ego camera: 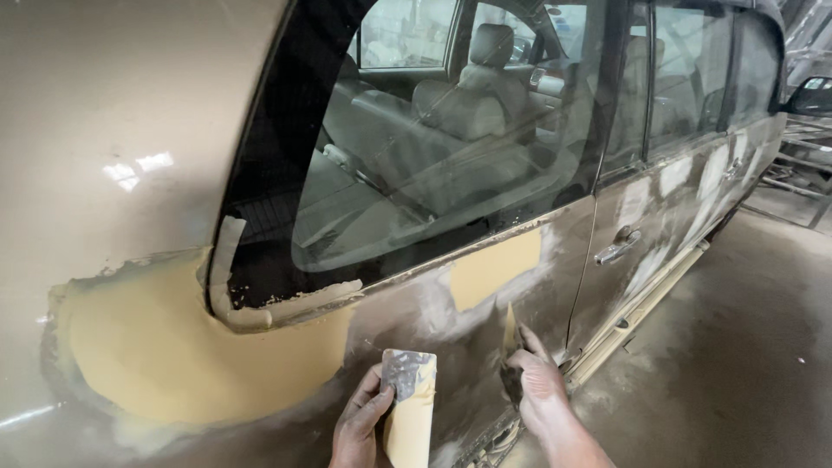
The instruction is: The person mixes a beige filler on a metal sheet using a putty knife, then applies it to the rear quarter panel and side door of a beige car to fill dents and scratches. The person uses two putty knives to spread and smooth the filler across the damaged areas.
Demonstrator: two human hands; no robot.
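Along the car (104, 130) there are two hands (362, 425), two spreaders (409, 407), two yellow filler patches (173, 347), one door handle (617, 248), three side windows (433, 130) and one mirror (813, 95).

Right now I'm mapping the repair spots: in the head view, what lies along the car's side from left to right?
Big yellow filler patch → left hand holding a spreader board → right hand with a scraper → door handle → side mirror.

car seats (472, 100), door handle (617, 247), side mirror (813, 95)
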